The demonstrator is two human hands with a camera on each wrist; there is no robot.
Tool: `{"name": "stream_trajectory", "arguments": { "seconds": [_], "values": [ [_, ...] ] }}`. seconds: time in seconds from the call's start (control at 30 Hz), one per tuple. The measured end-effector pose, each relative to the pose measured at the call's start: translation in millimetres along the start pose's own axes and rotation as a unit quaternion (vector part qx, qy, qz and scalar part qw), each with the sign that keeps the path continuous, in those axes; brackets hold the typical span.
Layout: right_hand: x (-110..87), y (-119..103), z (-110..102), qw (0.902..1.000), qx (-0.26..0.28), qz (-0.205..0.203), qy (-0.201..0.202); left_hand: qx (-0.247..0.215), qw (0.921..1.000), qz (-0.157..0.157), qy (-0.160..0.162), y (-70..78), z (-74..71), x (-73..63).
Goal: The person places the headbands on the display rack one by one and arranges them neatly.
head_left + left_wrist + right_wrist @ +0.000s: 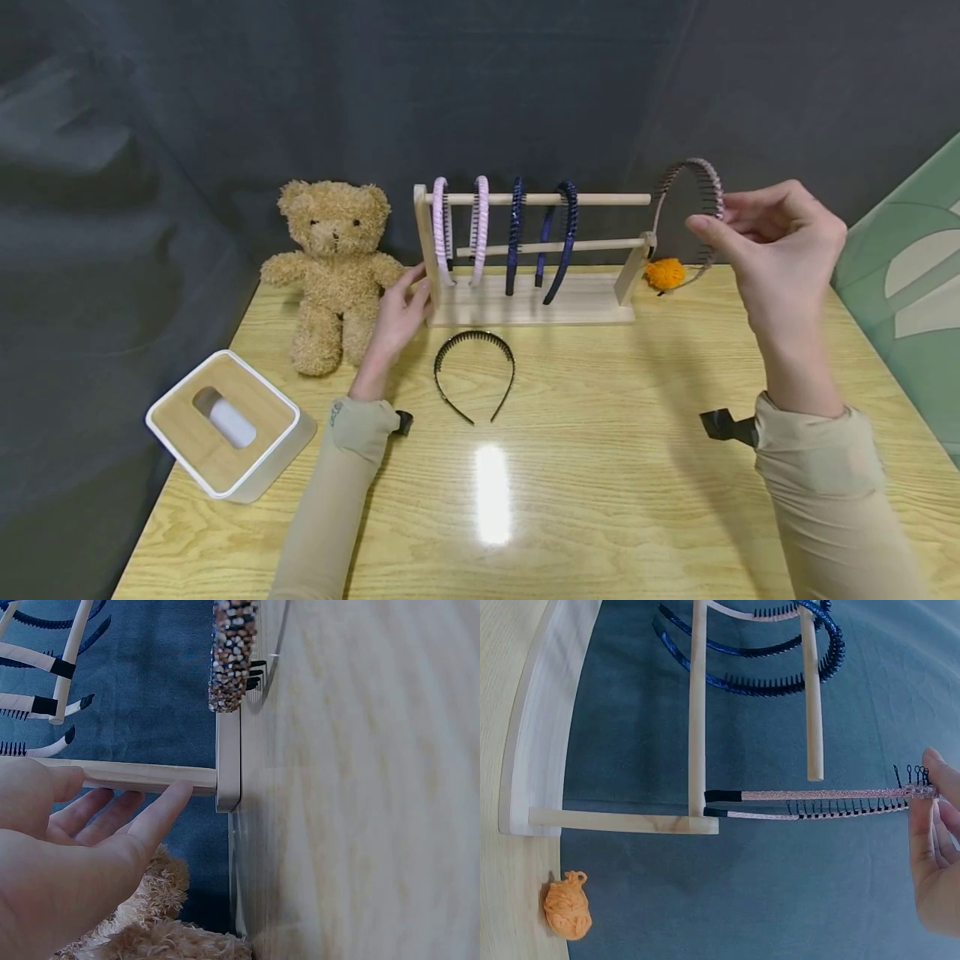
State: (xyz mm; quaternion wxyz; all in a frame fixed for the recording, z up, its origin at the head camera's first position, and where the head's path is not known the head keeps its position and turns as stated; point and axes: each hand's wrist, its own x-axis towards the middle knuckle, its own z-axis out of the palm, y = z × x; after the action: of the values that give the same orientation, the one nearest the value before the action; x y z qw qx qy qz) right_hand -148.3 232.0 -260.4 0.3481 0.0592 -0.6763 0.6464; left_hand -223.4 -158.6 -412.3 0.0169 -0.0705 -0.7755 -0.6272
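Note:
A pinkish glittery headband [712, 179] with comb teeth is pinched at its curved top by my right hand [783, 237], beyond the right end of a wooden headband rack [532, 312]. In the right wrist view its black-tipped ends [724, 796] are close to the rack's lower rail; contact is uncertain. My left hand [401, 312] touches the outer side of the rack's left upright [150, 776] with fairly straight fingers. Two pale pink headbands [481, 229] and two navy ones [514, 237] hang on the rack. A black headband [474, 335] lies on the table before it.
A teddy bear [336, 267] sits just left of the rack. In front of it stands a white tissue box [281, 454] with a wooden lid. An orange yarn ball [664, 273] lies by the rack's right end. Dark cloth [480, 92] hangs behind the table [600, 500].

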Motion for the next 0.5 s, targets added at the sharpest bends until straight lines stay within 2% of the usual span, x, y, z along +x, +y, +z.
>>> {"name": "stream_trajectory", "arguments": {
  "seconds": [0.2, 0.5],
  "values": [
    [-1.4, -1, 8, 0.9993, 0.034, -0.013, 0.000, -0.005, 1.0000, -0.003, 0.001, -0.4, 1.2, 0.5],
    [-0.5, -1, 19, 0.9994, -0.003, -0.033, -0.005, -0.003, 1.0000, -0.002, 0.003, -1.5, 0.6, 1.1]
  ]
}}
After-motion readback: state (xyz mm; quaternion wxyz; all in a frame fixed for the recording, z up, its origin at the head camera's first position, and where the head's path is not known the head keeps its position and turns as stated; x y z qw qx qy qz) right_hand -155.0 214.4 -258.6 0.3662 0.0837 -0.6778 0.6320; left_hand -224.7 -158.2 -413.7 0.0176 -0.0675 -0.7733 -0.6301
